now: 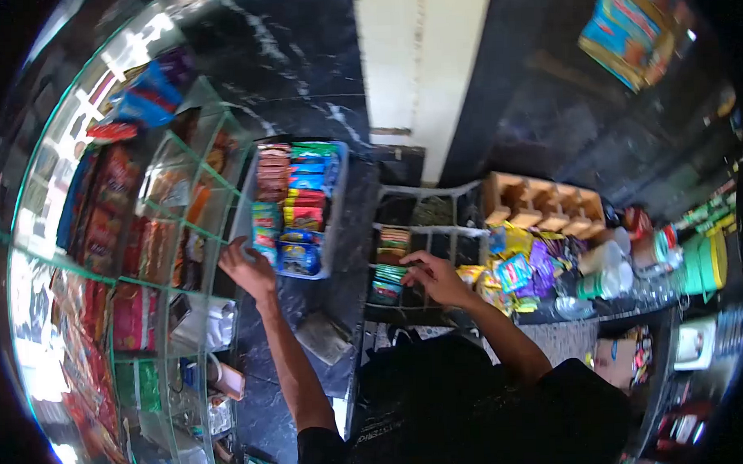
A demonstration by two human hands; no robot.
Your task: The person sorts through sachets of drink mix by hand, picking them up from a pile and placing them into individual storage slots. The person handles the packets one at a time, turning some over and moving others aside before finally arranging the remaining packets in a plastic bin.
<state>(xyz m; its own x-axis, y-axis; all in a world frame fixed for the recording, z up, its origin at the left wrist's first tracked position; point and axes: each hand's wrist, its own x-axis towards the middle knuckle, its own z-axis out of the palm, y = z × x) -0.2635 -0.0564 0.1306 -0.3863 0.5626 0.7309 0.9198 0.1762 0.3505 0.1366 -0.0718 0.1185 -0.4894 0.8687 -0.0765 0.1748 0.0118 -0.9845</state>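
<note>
My left hand point(248, 267) is at the lower left corner of a clear plastic bin point(332, 225), its fingers bent and apart; whether they touch the rim is hard to make out. Rows of sachets fill the bin: brown sachets point(272, 172), blue sachets point(308, 175), red sachets point(305, 208) and green sachets point(264, 222). Over a divided wire-edged organizer point(425, 229) hovers my right hand point(437, 280), fingers spread beside a stack of green sachets point(387, 282). Brown-and-yellow sachets point(393, 243) sit in the compartment above. Nothing shows in either hand.
Glass shelves point(162, 202) with snack packs line the left. A grey packet point(324, 337) lies on the dark marble counter point(271, 415). To the right are piled colourful packets point(516, 272), a wooden rack point(542, 203), plastic jars point(606, 269) and a green bucket point(704, 263).
</note>
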